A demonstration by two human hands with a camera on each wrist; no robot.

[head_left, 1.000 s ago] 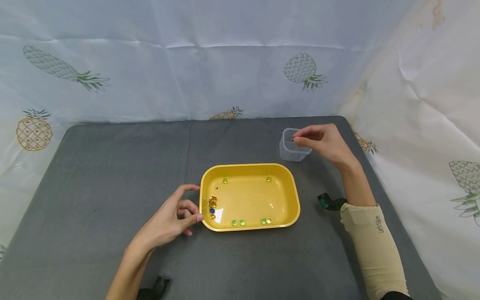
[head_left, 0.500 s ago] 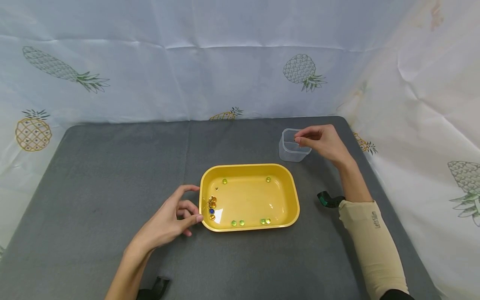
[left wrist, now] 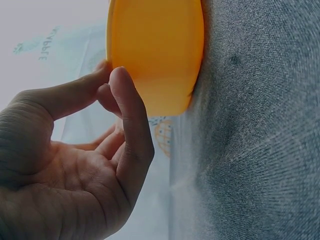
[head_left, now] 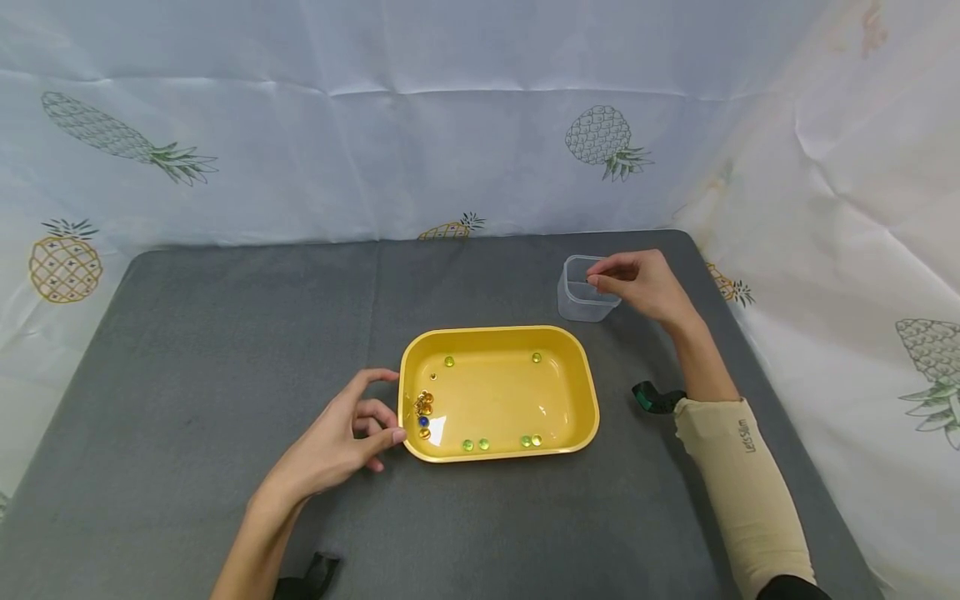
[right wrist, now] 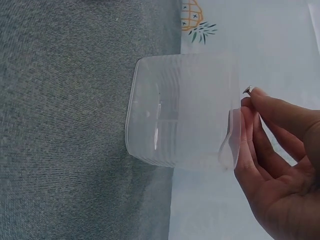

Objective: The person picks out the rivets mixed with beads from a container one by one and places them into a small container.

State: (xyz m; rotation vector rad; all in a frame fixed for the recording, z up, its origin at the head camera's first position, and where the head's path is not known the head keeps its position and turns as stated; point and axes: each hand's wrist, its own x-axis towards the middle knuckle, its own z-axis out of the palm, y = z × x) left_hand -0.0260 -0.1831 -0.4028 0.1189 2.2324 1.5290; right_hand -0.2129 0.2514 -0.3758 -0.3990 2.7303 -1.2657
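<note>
My left hand (head_left: 337, 442) holds the left end of a yellow tray (head_left: 498, 332), thumb at the rim and fingers against the end wall. In the left wrist view, the thumb and a bent finger meet the tray's edge. Inside the tray lie several green glass beads (head_left: 468, 445), a cluster of small gold pieces (head_left: 424, 403) and a blue bead (head_left: 423, 422). Over a clear plastic container (head_left: 587, 312) at the back right, my right hand (head_left: 648, 283) pinches a small shiny metal piece (right wrist: 247, 90). Its other fingers lie beside the container's rim in the right wrist view.
A grey cloth (head_left: 225, 350) covers the tabletop. White curtain (head_left: 337, 167) with printed pineapples hangs behind and along the right side. The container stands just beyond the tray's back right corner, near the table's far edge.
</note>
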